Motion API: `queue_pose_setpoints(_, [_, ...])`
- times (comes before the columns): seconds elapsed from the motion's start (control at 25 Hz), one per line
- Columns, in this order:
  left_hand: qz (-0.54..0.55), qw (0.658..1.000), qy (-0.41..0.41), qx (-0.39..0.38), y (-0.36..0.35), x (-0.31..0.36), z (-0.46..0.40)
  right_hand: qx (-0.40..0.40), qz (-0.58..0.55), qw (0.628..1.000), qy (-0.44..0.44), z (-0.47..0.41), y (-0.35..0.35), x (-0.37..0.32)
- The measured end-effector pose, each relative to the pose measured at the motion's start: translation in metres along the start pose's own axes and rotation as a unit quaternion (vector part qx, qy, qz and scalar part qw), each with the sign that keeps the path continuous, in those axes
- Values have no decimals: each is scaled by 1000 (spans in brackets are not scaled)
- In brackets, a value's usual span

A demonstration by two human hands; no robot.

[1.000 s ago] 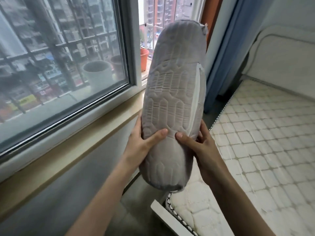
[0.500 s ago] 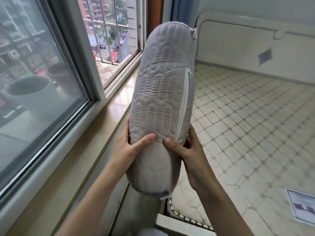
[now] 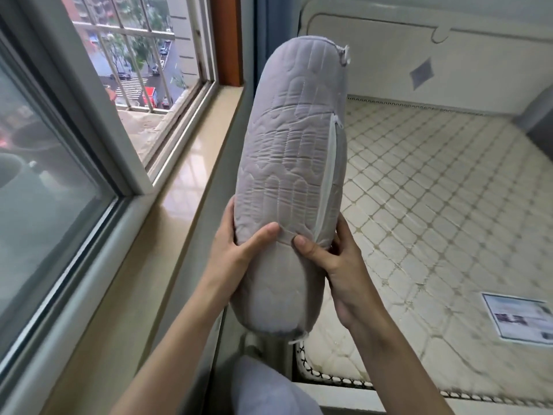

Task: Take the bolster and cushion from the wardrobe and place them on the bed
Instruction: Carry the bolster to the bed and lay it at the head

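Bolster (image 3: 291,181) upright between left hand (image 3: 236,250) and right hand (image 3: 338,262), both grips clamped low.

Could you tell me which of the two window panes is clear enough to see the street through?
The far window pane, behind the white bars: street and cars show sharply through it. The near window pane is hazy, showing only blurred shapes.

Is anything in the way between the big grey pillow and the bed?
Nothing visible. Both hands, left hand and right hand, hold the bolster upright beside the bare mattress. Only a paper label lies there, off to the side.
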State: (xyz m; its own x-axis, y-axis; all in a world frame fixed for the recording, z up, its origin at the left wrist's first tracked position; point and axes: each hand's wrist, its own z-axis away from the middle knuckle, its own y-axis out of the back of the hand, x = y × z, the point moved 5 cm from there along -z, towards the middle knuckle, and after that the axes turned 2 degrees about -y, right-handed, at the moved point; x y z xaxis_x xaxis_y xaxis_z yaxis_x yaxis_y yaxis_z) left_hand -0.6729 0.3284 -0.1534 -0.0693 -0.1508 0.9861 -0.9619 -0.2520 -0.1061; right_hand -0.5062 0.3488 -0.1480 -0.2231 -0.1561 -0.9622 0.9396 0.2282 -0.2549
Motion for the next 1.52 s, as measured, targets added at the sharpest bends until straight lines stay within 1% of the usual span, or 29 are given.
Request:
queue_pose_setpoints(0.16, [18, 1000, 1, 1, 2, -6, -56, 8, -10, 1000, 4, -53, -7, -9])
queue_pose_setpoints(0.32, [32, 999, -5, 26, 1, -14, -134, -2, -21, 1000, 9, -135, -9, -24])
queue_pose_setpoints(0.4, [34, 999, -3, 22, -8, -14, -173, -3, -18, 1000, 12, -173, -4, -36])
queue_pose_setpoints(0.6, [13, 1000, -13, 1, -51, -17, -276, 18, -6, 1000, 19, -266, 33, -70])
queue_pose_setpoints(0.76, [9, 999, 9, -35, -92, -28, -330, 59, -14, 998, 34, -303, 72, -84])
queue_pose_setpoints(0.88, [-7, 996, 18, -90, -135, -39, -368, 104, -27, 993, 43, -320, 107, -95])
queue_pose_setpoints(1.12, [21, 973, 31, -226, -233, -65, -428, 249, -36, 964, 85, -344, 175, -112])
queue_pose_setpoints(1.24, [32, 950, 23, -309, -282, -75, -470, 336, -38, 934, 116, -363, 199, -116])
queue_pose_setpoints(1.32, [31, 928, 15, -370, -307, -81, -504, 385, -43, 911, 139, -385, 209, -119])
queue_pose_setpoints(1.44, [41, 904, 34, -425, -321, -91, -543, 418, -51, 896, 142, -416, 205, -120])
queue_pose_setpoints(1.52, [46, 885, 45, -461, -328, -99, -575, 461, -51, 875, 135, -443, 201, -118])
